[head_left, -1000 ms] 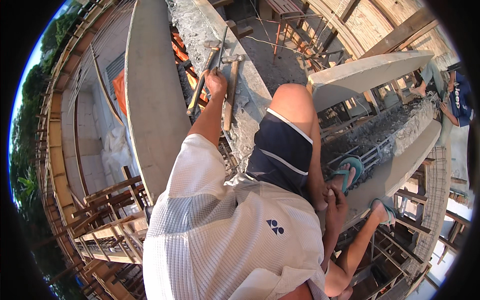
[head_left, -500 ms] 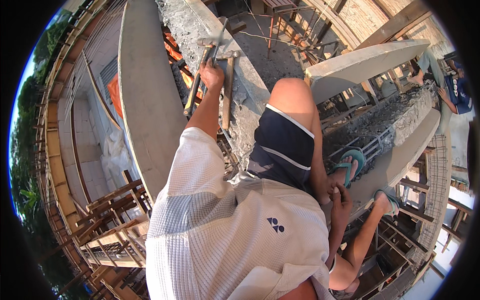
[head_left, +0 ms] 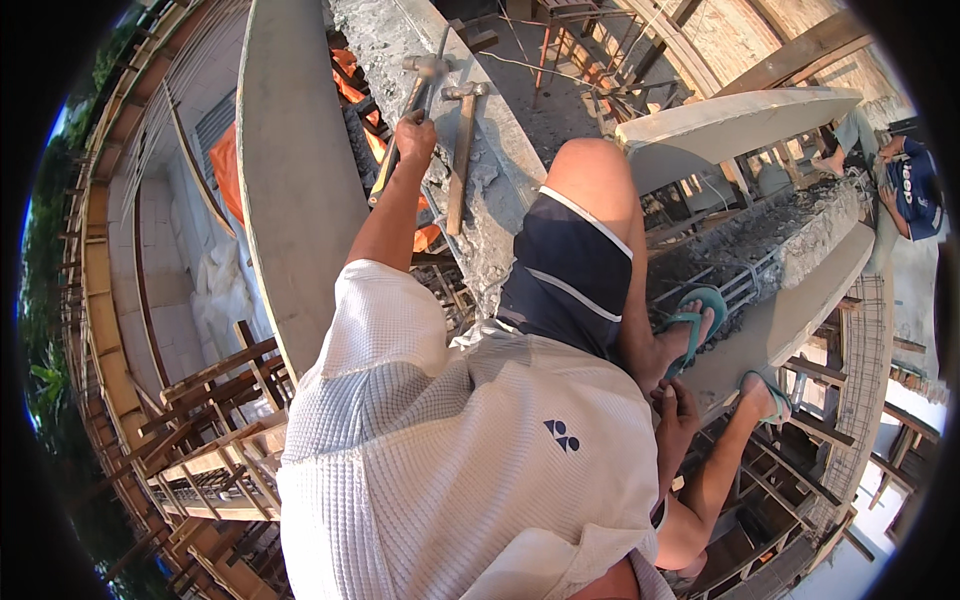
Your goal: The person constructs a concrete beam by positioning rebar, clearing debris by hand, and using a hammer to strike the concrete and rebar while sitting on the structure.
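Note:
My left hand is closed around the wooden handle of a hammer, its steel head pointing away from me. A thin dark metal bar runs beside that head; whether my hand also grips it is unclear. Just right of it, a second hammer lies on the rough concrete beam. My right hand is low by my foot, fingers curled together near the heel of a green flip-flop. Anything between those fingers is hidden.
Smooth grey curved panels flank the broken concrete beam. Orange sheeting hangs at the left. Exposed rebar crosses a gap beside my foot. Timber props stand below. Another person sits at the far right.
My left hand and its hammer have moved slightly away from me. My right hand has shifted a little lower, its fingers more curled by the flip-flop. The second hammer still lies on the beam.

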`<action>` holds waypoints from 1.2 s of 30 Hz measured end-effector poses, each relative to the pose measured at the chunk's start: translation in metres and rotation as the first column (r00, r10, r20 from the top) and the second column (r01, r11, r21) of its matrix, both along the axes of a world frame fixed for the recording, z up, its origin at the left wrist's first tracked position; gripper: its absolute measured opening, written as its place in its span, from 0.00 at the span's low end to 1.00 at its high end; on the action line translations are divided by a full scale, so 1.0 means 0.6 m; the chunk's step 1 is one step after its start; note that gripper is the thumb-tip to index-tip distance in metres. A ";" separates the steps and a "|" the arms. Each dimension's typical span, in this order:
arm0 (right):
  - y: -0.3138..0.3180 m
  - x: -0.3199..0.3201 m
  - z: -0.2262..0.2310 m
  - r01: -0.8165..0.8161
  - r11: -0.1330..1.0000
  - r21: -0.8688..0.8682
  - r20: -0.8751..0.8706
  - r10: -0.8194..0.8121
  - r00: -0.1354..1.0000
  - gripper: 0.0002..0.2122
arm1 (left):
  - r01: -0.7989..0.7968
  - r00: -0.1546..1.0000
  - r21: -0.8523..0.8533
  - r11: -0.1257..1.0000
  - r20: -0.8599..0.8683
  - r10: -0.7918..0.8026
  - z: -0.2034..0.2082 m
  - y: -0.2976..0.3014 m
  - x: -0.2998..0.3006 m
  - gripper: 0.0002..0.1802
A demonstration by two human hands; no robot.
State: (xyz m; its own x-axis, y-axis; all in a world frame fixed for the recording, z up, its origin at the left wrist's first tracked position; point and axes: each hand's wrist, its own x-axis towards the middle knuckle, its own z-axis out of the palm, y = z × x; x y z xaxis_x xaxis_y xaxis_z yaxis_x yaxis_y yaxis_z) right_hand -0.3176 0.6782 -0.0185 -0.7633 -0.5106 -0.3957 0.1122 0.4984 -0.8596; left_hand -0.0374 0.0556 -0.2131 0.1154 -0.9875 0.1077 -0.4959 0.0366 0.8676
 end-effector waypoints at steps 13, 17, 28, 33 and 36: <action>0.024 0.020 0.013 0.115 0.993 -0.036 0.001 -0.115 0.993 0.16 | 0.017 0.974 0.082 0.996 -0.227 0.002 0.017 0.355 -0.253 0.19; 0.033 0.015 0.017 0.170 0.980 -0.104 -0.028 -0.174 0.984 0.16 | -0.051 0.977 0.109 0.993 -0.201 0.072 -0.047 0.315 -0.215 0.20; 0.176 0.089 0.108 0.458 0.856 -0.242 -0.238 -0.510 0.827 0.16 | 0.353 0.922 -0.116 0.928 0.210 -0.325 -0.010 0.336 -0.225 0.34; 0.218 0.124 0.149 0.553 0.755 -0.352 -0.260 -0.647 0.717 0.16 | 0.729 0.661 -0.088 0.679 -0.169 -0.731 0.149 0.549 -0.331 0.34; 0.234 0.134 0.181 0.554 0.710 -0.434 -0.318 -0.697 0.643 0.14 | 0.933 0.342 0.044 0.358 -0.426 -0.838 0.235 0.702 -0.384 0.34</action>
State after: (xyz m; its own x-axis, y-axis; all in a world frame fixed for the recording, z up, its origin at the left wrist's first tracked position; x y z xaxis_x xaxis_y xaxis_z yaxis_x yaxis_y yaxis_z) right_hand -0.2370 0.8187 0.0902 -0.9830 0.1285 0.1310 -0.1056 0.1873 -0.9766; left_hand -0.2681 0.4768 -0.0718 -0.8690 -0.4949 0.0050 -0.0348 0.0711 0.9969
